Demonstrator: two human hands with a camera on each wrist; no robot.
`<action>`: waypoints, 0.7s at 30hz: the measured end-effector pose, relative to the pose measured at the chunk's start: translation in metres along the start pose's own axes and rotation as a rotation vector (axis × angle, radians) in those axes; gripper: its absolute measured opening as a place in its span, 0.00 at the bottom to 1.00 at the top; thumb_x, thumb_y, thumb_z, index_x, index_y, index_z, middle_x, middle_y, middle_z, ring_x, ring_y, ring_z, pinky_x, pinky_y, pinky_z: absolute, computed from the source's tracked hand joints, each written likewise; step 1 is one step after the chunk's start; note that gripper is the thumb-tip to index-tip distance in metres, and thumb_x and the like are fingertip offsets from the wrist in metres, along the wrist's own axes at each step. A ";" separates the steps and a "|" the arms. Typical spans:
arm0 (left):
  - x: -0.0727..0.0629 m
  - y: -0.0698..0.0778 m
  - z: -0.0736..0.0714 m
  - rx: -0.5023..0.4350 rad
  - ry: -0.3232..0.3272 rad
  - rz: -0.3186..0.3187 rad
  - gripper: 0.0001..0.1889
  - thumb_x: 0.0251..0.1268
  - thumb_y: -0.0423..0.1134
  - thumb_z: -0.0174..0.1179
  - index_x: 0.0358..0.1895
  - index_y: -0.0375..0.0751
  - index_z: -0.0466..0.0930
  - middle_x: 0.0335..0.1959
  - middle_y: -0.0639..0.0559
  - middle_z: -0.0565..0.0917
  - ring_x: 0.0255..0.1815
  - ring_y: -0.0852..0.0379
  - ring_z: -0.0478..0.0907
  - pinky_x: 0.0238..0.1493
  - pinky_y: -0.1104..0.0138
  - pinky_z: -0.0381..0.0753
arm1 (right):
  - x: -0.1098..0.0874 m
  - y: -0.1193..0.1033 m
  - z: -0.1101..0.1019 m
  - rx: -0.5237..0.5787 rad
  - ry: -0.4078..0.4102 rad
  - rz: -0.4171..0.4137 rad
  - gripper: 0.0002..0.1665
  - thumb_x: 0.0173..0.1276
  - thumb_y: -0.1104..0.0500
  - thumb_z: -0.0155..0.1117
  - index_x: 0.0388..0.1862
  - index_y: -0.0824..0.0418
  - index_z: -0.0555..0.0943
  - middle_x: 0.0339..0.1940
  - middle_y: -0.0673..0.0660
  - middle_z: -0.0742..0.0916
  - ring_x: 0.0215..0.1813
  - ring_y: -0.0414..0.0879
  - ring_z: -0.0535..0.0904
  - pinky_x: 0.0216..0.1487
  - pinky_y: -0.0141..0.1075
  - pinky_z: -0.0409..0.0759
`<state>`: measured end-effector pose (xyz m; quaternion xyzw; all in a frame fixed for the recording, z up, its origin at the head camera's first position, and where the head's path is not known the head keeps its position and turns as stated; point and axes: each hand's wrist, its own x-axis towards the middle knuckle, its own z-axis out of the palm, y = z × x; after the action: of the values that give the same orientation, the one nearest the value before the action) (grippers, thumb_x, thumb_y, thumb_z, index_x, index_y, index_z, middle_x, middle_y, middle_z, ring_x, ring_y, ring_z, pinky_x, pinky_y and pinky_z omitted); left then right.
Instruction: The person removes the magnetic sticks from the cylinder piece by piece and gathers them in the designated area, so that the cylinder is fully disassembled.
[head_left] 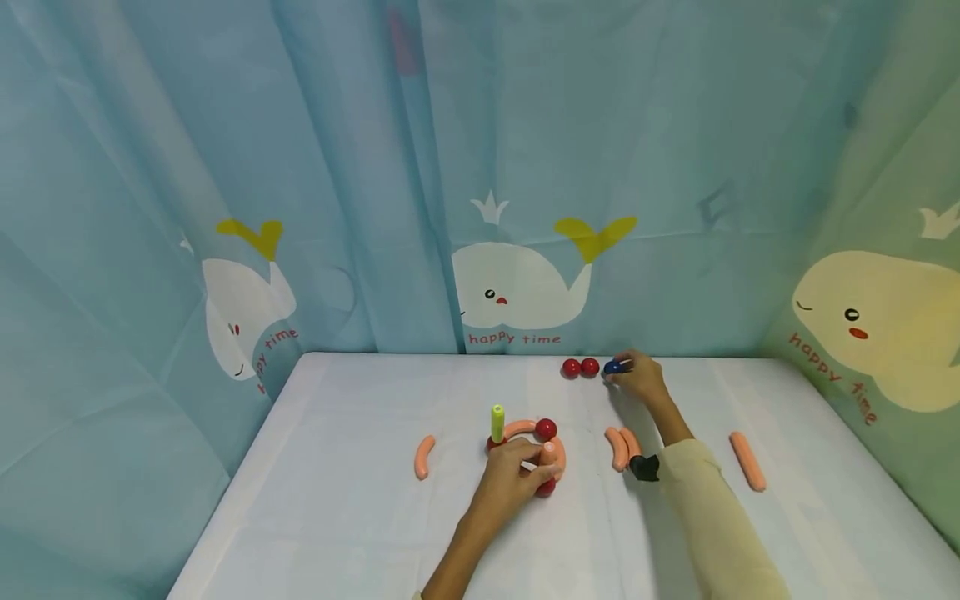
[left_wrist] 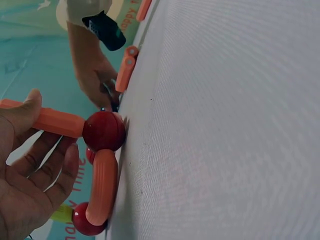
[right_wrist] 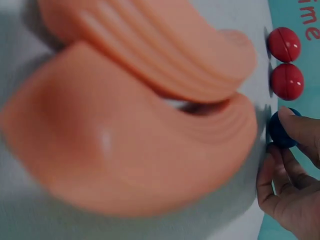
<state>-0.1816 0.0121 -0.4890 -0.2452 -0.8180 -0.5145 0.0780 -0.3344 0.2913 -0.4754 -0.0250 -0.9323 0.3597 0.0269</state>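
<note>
On the white table [head_left: 337,517] stands a small build: a ring of orange curved rods [head_left: 519,428] and red balls [head_left: 546,429], with a green peg [head_left: 497,422] upright on it. My left hand [head_left: 528,463] grips a straight orange rod [left_wrist: 52,120] that joins a red ball [left_wrist: 104,131] of the ring; my thumb lies on it. At the far edge my right hand [head_left: 628,372] pinches a blue ball [right_wrist: 279,133] on the table. Two loose red balls [right_wrist: 286,62] lie just left of it.
Loose orange curved rods lie around: one [head_left: 423,457] left of the build, a pair [head_left: 621,447] beside my right forearm, one [head_left: 747,460] further right. The pair fills the right wrist view as a blur. Whale-print curtains [head_left: 517,283] close off the table on three sides.
</note>
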 end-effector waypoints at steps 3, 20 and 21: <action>0.000 0.000 0.000 -0.009 -0.002 -0.012 0.09 0.61 0.43 0.67 0.36 0.41 0.86 0.35 0.52 0.84 0.39 0.67 0.81 0.35 0.81 0.79 | 0.004 0.000 0.003 -0.006 -0.008 0.012 0.27 0.64 0.62 0.67 0.58 0.74 0.73 0.52 0.77 0.81 0.54 0.68 0.78 0.53 0.54 0.78; -0.001 0.001 -0.002 0.015 0.014 0.021 0.06 0.61 0.40 0.67 0.34 0.42 0.86 0.34 0.52 0.84 0.39 0.66 0.80 0.35 0.82 0.78 | 0.006 -0.001 0.006 0.058 -0.068 0.094 0.34 0.66 0.62 0.66 0.65 0.75 0.65 0.59 0.78 0.76 0.60 0.69 0.74 0.61 0.56 0.74; 0.000 0.001 -0.002 0.019 0.015 0.026 0.05 0.61 0.40 0.67 0.34 0.42 0.86 0.34 0.52 0.84 0.39 0.66 0.80 0.35 0.82 0.78 | 0.006 -0.001 0.006 0.060 -0.072 0.100 0.35 0.66 0.62 0.66 0.66 0.75 0.65 0.60 0.78 0.75 0.61 0.69 0.73 0.62 0.57 0.73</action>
<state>-0.1810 0.0111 -0.4872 -0.2514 -0.8190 -0.5073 0.0930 -0.3411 0.2868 -0.4791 -0.0578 -0.9191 0.3890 -0.0238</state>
